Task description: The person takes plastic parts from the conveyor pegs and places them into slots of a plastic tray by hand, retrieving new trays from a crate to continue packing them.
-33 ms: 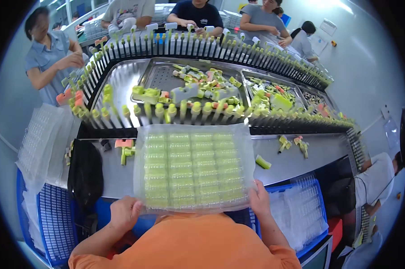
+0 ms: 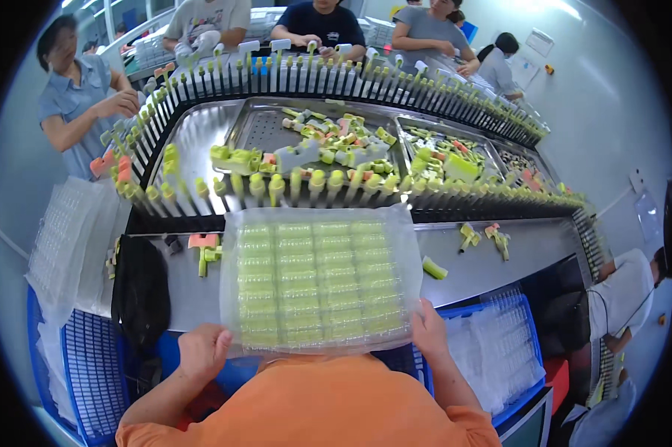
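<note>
A clear plastic blister tray [image 2: 321,279] spans the space in front of my body, its rows of pockets showing yellow-green through the plastic. My left hand [image 2: 204,352] is closed on its lower left corner, thumb uppermost. At the lower right edge, my right hand [image 2: 430,331] grips it too, with most fingers hidden behind the plastic. The tray's far edge reaches up to the rack [image 2: 328,186] of upright yellow-green pieces. Left of it on the metal table lies an orange and green plastic piece [image 2: 205,249]. A short green piece [image 2: 435,268] lies to its right.
Metal trays [image 2: 258,130] of loose coloured parts lie inside the rack. A black bag [image 2: 140,279] and stacked clear trays [image 2: 68,231] stand at the left. Blue baskets flank me, one left [image 2: 90,365], one right [image 2: 531,335]. Several co-workers [image 2: 321,26] are around the table.
The whole view shifts slightly, with the rack and table a little further left. Both hands keep their hold on the tray. A gloved co-worker's hands at the far side have moved slightly.
</note>
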A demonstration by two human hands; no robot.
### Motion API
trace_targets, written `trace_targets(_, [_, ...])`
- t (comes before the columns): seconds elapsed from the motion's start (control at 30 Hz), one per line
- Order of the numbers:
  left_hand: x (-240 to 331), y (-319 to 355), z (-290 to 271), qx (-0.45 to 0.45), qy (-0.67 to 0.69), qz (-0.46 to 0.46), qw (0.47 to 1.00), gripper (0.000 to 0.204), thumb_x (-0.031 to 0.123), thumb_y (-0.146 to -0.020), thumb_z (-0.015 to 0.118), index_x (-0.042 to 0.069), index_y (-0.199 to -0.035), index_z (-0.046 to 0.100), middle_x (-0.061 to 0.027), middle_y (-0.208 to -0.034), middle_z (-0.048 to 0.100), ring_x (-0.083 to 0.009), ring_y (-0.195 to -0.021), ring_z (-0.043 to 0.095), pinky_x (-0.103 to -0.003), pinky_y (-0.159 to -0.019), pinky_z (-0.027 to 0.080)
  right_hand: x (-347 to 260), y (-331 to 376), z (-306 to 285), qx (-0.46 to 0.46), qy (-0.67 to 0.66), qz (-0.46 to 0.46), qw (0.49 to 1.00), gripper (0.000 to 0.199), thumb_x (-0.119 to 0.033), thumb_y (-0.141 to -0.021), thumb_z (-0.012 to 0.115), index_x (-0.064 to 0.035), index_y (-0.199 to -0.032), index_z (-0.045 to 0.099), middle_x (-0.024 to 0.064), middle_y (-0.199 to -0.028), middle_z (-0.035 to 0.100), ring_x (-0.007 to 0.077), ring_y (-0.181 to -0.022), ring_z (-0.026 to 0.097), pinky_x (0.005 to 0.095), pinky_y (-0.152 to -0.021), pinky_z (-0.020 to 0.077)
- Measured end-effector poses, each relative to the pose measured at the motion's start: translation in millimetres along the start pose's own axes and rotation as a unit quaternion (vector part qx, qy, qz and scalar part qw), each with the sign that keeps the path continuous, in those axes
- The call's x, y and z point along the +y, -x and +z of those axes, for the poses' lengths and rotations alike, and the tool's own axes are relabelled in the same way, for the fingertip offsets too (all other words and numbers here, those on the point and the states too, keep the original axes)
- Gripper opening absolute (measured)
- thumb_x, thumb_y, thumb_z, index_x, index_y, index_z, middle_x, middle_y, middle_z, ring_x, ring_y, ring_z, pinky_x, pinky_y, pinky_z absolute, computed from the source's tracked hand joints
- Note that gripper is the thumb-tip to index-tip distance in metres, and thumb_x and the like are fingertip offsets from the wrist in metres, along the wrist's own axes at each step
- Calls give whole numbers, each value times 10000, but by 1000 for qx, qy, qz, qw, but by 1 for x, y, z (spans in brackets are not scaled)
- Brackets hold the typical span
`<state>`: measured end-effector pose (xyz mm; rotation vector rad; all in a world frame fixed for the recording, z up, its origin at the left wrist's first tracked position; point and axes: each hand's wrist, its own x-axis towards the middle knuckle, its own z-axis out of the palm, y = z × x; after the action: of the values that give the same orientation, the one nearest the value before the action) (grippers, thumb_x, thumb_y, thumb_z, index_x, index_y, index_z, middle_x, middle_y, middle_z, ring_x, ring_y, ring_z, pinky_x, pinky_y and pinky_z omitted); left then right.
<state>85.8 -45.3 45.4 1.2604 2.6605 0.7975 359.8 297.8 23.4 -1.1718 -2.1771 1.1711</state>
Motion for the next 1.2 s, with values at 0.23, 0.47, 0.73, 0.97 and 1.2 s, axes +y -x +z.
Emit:
trace_targets(0.23, [55,-108,-34,101,63,147,982,183,128,-823,678,55,-986,642,-112,-722,592,-293,-600,595,-388,-554,473,-4,-1,-4,-19,169,-19,985,489,-348,-927,523,-19,-1287,498,234,-1222,580,409,-1119,555,450,-923,455])
trace_targets(0.47, [193,-273,13,88,-4,446,891,448,193,-823,682,40,-1219,542,-116,-1058,599,-292,-1028,575,-398,-903,471,-24,1,1,-52,156,34,986,575,-445,-938,506,-30,-1333,463,243,-1227,579,408,-1132,556,456,-918,457])
trace_targets(0.73, [229,-396,53,-183,-113,342,915,354,224,-780,683,-20,-1031,630,-210,-961,666,-365,-941,641,-455,-832,495,-22,15,8,-14,131,10,991,555,-419,-938,521,-77,-1364,425,237,-1251,560,398,-1127,564,446,-917,467])
trace_targets(0.97, [206,-371,2,-191,-268,334,883,328,246,-702,772,-29,-850,671,-211,-889,655,-347,-892,647,-454,-794,500,-27,9,8,-17,120,17,992,515,-340,-929,558,2,-1305,473,253,-1228,566,408,-1148,546,426,-954,444])
trace_targets(1.2, [130,-319,-14,89,-264,481,831,331,50,-677,661,8,-1003,624,-115,-940,651,-245,-896,652,-361,-806,519,-4,6,9,-1,129,-34,991,522,-301,-917,588,44,-1297,486,264,-1257,557,395,-1166,544,420,-984,433])
